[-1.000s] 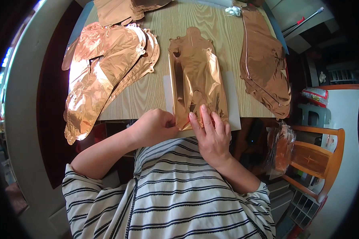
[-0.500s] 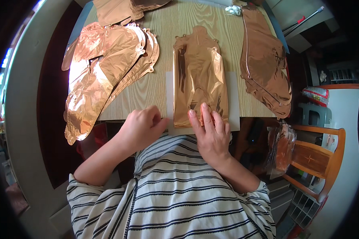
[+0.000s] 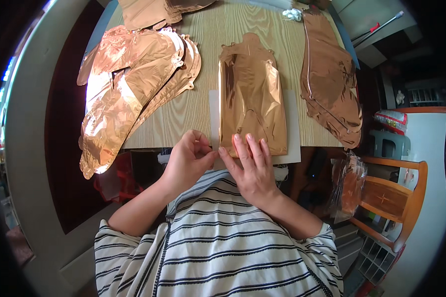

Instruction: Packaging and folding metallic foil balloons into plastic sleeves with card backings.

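Observation:
A folded copper-coloured foil balloon [image 3: 252, 94] lies flat on a pale card [image 3: 293, 128] at the table's near edge. Its tabbed end points away from me. My right hand [image 3: 255, 173] rests on the near end of the foil, fingers spread and pressing it down. By the lower left corner of the card, my left hand [image 3: 191, 158] is closed, with thumb and forefinger pinched together beside the foil's edge. Whatever may be between those fingertips is too small to make out.
Flat foil balloons [image 3: 134, 89] are piled on the left, partly overhanging the table [image 3: 203, 29]. More foil [image 3: 329, 74] lies along the right edge, near a crumpled white scrap [image 3: 292, 15]. A wooden chair [image 3: 389, 198] with a plastic bag [image 3: 349, 185] stands at the right.
My left hand has moved right and its fingertips have come to the card's lower left corner. My right hand has shifted slightly left and down on the foil.

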Motion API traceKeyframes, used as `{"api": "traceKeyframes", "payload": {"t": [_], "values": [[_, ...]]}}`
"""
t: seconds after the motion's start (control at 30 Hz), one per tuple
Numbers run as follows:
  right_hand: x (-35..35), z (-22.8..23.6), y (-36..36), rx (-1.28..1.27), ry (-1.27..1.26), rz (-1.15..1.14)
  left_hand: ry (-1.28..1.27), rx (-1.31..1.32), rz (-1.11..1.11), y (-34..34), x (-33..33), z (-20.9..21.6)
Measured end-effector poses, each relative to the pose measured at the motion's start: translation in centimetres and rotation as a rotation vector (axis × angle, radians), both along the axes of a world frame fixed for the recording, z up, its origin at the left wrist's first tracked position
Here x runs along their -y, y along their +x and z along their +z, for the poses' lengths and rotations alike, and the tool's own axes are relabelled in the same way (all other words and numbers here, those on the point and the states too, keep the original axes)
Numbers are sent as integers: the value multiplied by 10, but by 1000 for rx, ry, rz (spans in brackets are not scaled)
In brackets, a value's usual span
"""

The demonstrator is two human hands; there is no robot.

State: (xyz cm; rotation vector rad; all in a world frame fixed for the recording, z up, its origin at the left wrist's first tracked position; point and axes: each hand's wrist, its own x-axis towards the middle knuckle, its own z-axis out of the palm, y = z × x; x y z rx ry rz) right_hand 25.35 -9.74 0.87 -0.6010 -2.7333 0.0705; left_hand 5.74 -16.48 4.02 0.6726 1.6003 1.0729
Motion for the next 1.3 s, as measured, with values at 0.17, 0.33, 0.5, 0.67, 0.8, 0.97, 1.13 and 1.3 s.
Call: {"api": "traceKeyframes", "payload": {"t": [0.17,0.33,0.5,0.67,0.8,0.97,1.13,1.3], "values": [[-2,1,2,25,1,-23,-5,8,-30,-3,0,4],[-2,3,1,9,-50,21,-25,-200,-103,3,-8,20],[-7,40,19,-216,-304,71,-3,-269,6,14,-6,4],[-45,37,76,-432,-380,-544,59,-84,49,9,13,-5],[-49,24,117,-476,-1472,-636,78,96,-13,-2,39,-8],[-34,3,79,-846,-1973,-430,77,222,-44,4,54,-21],[-36,14,74,-805,-1939,-362,32,436,-30,-7,47,-14],[-28,30,70,-817,-1911,-333,194,502,-35,-19,18,-2]]}}
